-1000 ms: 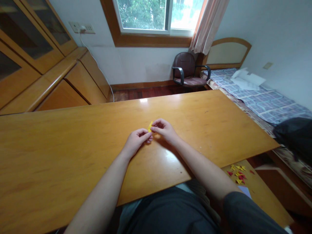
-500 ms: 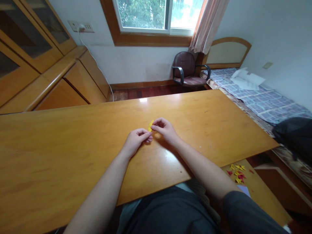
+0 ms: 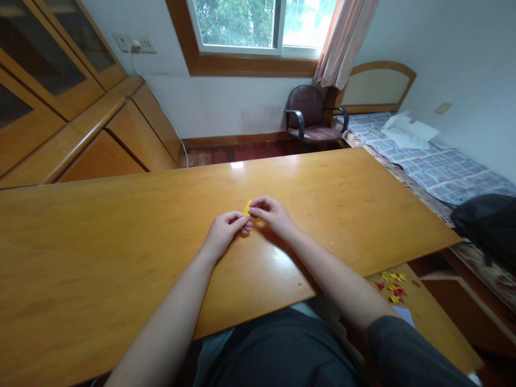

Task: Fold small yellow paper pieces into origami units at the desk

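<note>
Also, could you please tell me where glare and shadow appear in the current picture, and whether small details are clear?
Head view throughout: glare lies on the table near its far edge and between the forearms; the window is nearly washed out in its right pane; a soft shadow falls below the right hand; the yellow piece is too small and soft to show fine detail.

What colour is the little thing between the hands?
The little thing is yellow; see the head view.

Lower wooden surface (image 3: 431, 322) with small pieces (image 3: 399, 292) (yellow and red)
</note>
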A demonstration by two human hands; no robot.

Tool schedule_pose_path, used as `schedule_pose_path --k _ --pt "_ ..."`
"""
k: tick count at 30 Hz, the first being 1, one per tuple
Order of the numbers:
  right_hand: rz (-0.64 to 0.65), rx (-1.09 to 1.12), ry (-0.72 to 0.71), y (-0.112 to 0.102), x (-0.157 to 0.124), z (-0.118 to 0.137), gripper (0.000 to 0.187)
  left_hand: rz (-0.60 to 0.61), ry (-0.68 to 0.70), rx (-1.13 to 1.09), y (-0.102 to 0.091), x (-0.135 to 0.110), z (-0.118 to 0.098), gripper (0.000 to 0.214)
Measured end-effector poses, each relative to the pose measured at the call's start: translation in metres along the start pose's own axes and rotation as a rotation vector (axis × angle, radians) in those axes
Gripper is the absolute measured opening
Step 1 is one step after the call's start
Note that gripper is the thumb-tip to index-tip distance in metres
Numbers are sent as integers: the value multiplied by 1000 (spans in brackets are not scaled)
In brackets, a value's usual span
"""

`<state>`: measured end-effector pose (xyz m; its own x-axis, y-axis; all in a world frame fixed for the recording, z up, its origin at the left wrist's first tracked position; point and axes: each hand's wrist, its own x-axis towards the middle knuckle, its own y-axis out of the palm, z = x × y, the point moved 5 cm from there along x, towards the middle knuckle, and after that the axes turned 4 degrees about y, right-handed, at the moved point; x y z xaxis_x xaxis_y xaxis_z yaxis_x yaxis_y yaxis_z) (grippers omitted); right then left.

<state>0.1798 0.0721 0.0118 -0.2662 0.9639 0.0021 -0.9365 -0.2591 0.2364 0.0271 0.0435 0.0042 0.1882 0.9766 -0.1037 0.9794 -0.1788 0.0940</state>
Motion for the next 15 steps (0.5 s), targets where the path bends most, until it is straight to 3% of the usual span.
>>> schedule_pose_path --k 15 --pt "-23 -18 28 -4 0 0 34 16 -14 -5 2 0 0 35"
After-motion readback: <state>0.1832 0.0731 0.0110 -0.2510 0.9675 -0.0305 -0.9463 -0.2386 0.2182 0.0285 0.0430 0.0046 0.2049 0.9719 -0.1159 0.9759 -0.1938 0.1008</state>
